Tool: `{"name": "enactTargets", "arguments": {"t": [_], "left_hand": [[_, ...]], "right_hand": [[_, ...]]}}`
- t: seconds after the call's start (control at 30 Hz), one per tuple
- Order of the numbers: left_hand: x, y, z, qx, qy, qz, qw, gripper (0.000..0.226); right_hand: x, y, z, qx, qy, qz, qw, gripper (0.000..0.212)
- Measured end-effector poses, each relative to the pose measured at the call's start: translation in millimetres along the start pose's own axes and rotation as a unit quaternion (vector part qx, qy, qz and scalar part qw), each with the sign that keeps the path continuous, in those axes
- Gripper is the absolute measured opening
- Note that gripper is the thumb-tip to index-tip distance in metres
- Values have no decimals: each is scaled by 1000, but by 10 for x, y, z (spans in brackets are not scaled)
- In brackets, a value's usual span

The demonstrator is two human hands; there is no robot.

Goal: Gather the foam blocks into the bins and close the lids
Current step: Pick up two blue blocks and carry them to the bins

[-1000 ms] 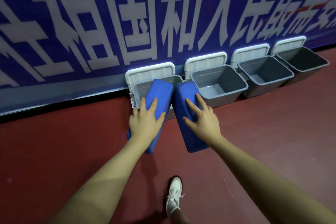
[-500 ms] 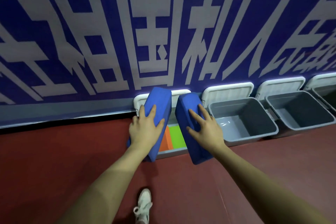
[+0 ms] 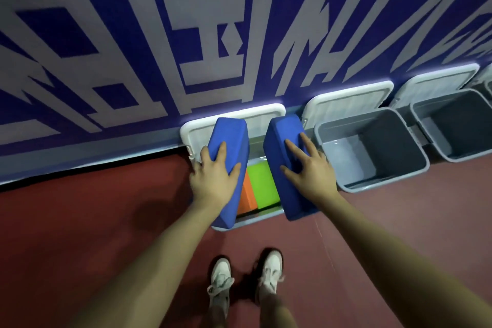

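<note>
My left hand [image 3: 213, 178] grips a blue foam block [image 3: 229, 136] and my right hand [image 3: 310, 172] grips a second blue foam block [image 3: 285, 133]. Both blocks stand on end, tilted, above the leftmost grey bin [image 3: 253, 220]. Inside that bin lie an orange block [image 3: 246, 198] and a green block [image 3: 265, 186]. Its white lid [image 3: 255, 114] leans open against the wall behind.
More grey bins [image 3: 372, 157] [image 3: 452, 125] stand open to the right along the blue banner wall [image 3: 239, 34], their white lids [image 3: 348, 100] up. The floor [image 3: 93, 221] is dark red. My two white shoes [image 3: 246, 274] stand just before the bin.
I have stepped closer to the leftmost bin. Both blue blocks now hang over its opening, and the orange and green blocks inside show more fully.
</note>
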State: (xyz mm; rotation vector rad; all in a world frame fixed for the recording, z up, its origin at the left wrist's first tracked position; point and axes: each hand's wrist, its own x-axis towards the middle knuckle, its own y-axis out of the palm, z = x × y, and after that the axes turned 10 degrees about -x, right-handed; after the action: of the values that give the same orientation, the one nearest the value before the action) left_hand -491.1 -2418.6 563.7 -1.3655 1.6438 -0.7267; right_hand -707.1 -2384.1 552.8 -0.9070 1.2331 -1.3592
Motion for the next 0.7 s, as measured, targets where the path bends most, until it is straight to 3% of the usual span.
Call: {"name": "enactTargets", "arguments": {"t": [0.47, 0.7], "left_hand": [[1379, 2021, 704, -8, -112, -2, 994, 57], [1489, 2187, 714, 13, -77, 37, 996, 52]], "right_hand": [[1325, 2288, -519, -17, -17, 149, 988, 62], [1468, 2456, -623, -21, -46, 187, 981, 53]]}}
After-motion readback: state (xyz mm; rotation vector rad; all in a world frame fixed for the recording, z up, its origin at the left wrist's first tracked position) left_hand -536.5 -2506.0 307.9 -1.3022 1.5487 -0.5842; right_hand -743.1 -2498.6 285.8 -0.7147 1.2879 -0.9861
